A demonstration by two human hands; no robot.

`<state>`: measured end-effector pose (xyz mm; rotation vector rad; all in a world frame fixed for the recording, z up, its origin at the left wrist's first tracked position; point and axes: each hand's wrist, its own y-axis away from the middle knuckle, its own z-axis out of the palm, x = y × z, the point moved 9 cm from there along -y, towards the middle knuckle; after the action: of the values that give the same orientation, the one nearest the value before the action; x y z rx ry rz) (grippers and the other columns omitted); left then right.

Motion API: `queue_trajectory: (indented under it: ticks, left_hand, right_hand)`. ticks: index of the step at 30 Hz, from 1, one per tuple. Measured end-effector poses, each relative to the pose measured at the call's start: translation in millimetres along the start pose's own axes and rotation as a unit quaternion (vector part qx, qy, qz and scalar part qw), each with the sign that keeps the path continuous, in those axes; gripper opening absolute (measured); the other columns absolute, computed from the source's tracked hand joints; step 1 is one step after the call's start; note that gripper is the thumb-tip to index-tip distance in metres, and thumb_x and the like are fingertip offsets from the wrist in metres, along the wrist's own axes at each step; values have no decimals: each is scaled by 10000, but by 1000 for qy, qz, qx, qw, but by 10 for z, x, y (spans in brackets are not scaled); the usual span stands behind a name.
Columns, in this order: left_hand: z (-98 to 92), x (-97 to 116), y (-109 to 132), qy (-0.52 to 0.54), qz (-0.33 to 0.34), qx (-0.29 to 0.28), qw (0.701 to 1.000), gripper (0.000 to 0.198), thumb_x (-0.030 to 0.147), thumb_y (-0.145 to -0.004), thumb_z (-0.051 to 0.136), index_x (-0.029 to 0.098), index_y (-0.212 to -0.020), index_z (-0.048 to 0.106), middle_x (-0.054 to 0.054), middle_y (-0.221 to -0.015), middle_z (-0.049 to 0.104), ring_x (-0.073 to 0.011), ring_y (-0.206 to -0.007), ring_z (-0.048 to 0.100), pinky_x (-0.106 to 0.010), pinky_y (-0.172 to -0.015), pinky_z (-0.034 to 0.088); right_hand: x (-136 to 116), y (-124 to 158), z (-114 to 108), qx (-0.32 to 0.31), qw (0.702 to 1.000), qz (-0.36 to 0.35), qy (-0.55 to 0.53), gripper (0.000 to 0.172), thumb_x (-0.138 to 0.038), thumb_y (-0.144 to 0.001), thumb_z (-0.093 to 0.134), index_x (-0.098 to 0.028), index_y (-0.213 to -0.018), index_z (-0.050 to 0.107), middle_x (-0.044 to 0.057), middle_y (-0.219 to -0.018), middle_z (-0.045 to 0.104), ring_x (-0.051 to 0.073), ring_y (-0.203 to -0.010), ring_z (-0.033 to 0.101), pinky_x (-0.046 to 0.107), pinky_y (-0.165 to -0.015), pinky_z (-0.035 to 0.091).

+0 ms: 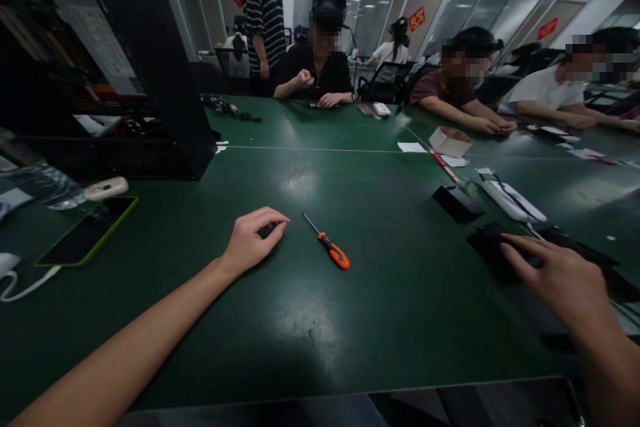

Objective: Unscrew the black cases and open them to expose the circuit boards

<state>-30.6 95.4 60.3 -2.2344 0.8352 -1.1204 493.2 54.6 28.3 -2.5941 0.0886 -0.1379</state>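
A screwdriver with an orange and black handle lies on the green table, its thin metal shaft pointing away and to the left. Just left of its tip rests my left hand, thumb and fingertips brought together in a pinch with nothing visible in it. At the right, my right hand has its thumb and fingertips at the edge of a dark black object, seemingly gripping it. Blur and darkness hide that object's kind. Another small black block lies just beyond it.
A black open-sided case stands at the left, near a phone in a green frame and a clear bottle. A white power strip and an open cardboard box lie to the right. Several people sit across the table.
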Motion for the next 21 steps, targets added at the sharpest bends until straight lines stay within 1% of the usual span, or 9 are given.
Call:
queue_trajectory:
  ticks: [5,9,13,17,21]
  left_hand:
    - [-27,-13,-18,-10,-10,1,1000,112,169,-922,632,157,-895,740,-61,-846,749,-153,-729,683,-261,-653,526]
    - [4,54,-24,-9,11,-21,1000,115,175,-920,631,156,-899,743,-64,-864,758,-167,-767,706,-271,-692,547]
    - [14,74,-23,-10,19,-30,999,119,180,-924,626,161,-911,743,-65,-869,758,-169,-772,709,-276,-701,557]
    - [14,67,-15,-11,18,-31,999,120,172,-929,622,159,-920,740,-66,-875,758,-167,-779,711,-275,-706,557]
    - [39,79,-3,-6,32,-38,999,115,160,-931,622,161,-931,738,-61,-883,757,-166,-798,713,-282,-750,560]
  right_hand:
    - [-36,-7,-9,-16,1000,-10,10,667,-651,-946,327,-186,-1108,777,106,-1110,764,304,-912,730,411,-714,570]
    - [-53,-5,-42,-33,999,-5,10,570,-564,-964,387,-174,-1149,761,120,-1146,753,297,-965,717,398,-782,559]
    - [-22,-6,-34,-41,999,-9,-12,523,-535,-947,427,-182,-1143,759,125,-1141,753,298,-986,714,403,-831,555]
    - [63,-11,-25,-40,999,12,-31,521,-553,-908,444,-204,-1116,771,113,-1118,763,295,-1008,720,397,-848,557]
    - [123,-5,20,-61,997,36,-37,578,-593,-863,443,-193,-1099,786,122,-1119,764,307,-985,734,406,-823,571]
